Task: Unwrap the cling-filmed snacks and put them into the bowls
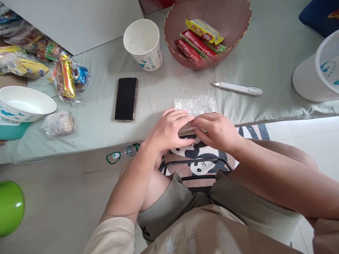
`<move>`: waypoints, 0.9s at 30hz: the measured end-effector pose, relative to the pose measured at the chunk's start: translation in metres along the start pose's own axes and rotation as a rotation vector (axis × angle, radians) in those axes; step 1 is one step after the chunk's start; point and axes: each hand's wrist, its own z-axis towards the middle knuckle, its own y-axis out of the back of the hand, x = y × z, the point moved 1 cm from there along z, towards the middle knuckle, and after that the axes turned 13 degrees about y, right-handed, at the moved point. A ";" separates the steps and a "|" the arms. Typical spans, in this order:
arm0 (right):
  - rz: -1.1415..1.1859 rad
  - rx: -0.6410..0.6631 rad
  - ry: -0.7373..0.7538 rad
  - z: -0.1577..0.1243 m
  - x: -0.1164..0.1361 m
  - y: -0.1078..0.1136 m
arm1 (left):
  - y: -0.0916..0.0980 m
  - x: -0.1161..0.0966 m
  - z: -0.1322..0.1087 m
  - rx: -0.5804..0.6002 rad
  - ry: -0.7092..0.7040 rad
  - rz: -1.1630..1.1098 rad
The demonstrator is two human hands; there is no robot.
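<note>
The left hand (pixel 172 128) and right hand (pixel 218 131) nearly meet over clear plastic film (pixel 196 104) at the cloth-covered bench's (pixel 97 132) front edge; whether they pinch it, I cannot tell. Light, even fingertip tension should avoid tearing.

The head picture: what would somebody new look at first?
Probably the reddish bowl with the gold rim, at the top just right of the middle, holding red and yellow packets. Next, the left hand and right hand, close together near the middle, by some clear plastic. The bright green round thing at the lower left edge stands out too.
</note>
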 end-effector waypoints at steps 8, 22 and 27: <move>0.092 -0.058 -0.134 0.001 -0.026 0.013 | 0.003 0.019 0.002 -0.070 0.163 -0.063; -0.058 -0.161 -0.500 0.034 -0.055 -0.002 | 0.010 0.026 0.011 -0.322 0.572 0.051; -0.274 -0.290 -0.323 0.042 -0.048 0.003 | 0.011 0.022 0.012 -0.303 0.611 0.184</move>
